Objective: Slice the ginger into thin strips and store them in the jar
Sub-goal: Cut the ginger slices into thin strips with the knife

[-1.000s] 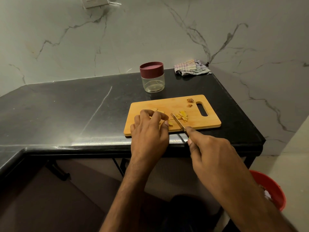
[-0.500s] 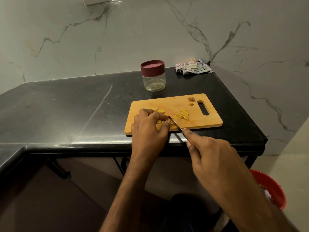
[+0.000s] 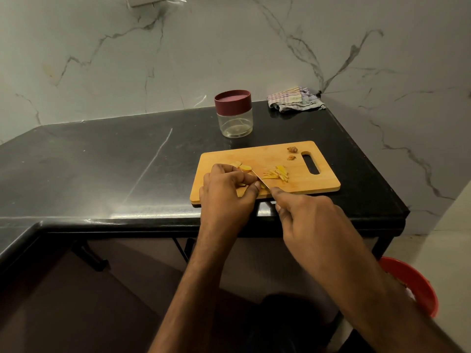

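Ginger [image 3: 245, 168] under left hand [image 3: 226, 192] fingers [image 3: 248, 177], knife [image 3: 260, 181] alongside.

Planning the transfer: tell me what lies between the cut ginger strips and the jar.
In the head view, only bare cutting board and a strip of black counter separate the ginger strips from the lidded jar.

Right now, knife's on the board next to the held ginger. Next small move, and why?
Probably another thin downward cut. The left hand pins a ginger piece on the cutting board, and the right hand holds the knife right beside those fingertips. Only a small pile of strips is cut, and the jar is lidded and empty.
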